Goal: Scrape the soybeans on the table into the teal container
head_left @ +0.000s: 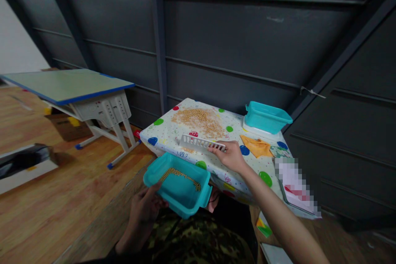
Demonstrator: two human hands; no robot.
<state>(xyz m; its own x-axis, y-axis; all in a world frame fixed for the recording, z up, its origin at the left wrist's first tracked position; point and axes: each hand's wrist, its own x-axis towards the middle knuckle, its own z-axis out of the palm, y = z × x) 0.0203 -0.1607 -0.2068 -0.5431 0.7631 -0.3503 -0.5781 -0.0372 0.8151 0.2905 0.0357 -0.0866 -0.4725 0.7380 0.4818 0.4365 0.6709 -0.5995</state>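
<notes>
My right hand point(230, 155) pinches the right end of a white slotted plastic strip point(199, 142), which stands on edge near the front of the table. Behind the strip spreads a pile of tan beans point(198, 119), with paler bits among them. A few more beans point(188, 149) lie on the cloth in front of it. My left hand point(145, 206) is closed on the near left rim of a teal plastic bin point(181, 189). That bin sits just below the table's front edge, over my lap. A curved band of beans point(176, 172) lies on its floor.
A patterned cloth covers the table point(168, 132). Toward its right side are another teal bin point(268, 117), an orange cloth point(258, 146) and a blurred-out sheet point(295, 185). A green-topped desk point(71, 84) stands to the left, with a cardboard box point(69, 126) below. A dark panelled wall rises behind.
</notes>
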